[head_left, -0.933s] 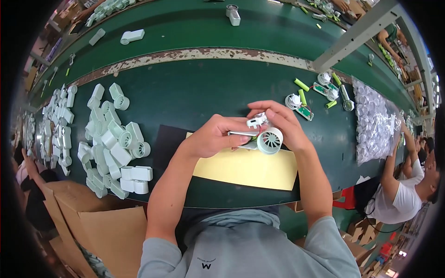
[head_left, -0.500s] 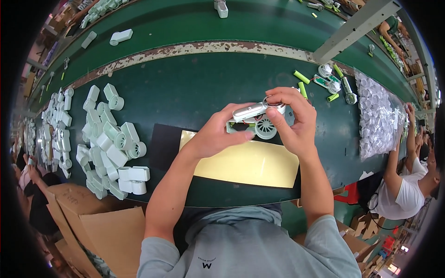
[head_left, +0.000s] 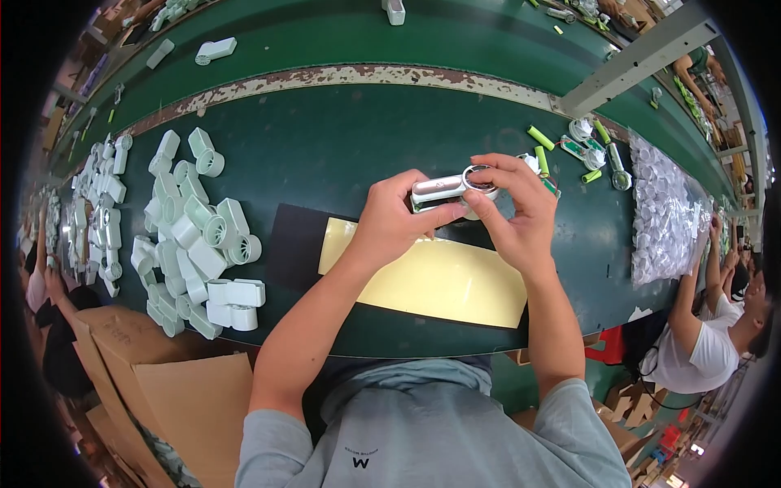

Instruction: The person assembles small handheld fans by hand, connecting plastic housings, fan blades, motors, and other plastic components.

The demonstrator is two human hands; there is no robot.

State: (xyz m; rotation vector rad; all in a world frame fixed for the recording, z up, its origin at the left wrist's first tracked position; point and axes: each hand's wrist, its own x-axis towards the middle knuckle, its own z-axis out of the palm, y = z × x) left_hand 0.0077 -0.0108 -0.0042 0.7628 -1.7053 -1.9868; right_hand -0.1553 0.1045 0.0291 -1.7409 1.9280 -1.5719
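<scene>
Between both hands, above the table, I hold a small handheld fan (head_left: 439,189) with a pale shell and a silver front with a round ring at its right end. My left hand (head_left: 386,224) grips the handle end, thumb along the near side and fingers behind. The fingers and thumb of my right hand (head_left: 521,213) close around the ring end. Its inside is hidden now. Below my hands lies a shiny yellow sheet (head_left: 439,285) on a black mat (head_left: 294,248).
Pale green fan shells (head_left: 191,252) are heaped at the left. Green batteries (head_left: 540,137) and wired fan parts (head_left: 582,134) lie far right, beside a bag of clear pieces (head_left: 663,215). Beyond a worn ledge runs a green belt (head_left: 317,41); a metal post (head_left: 634,61) rises right. Co-workers sit either side.
The silver front has come down onto the pale shell, covering the opening and grille that showed before. My left thumb has shifted right along the near side.
</scene>
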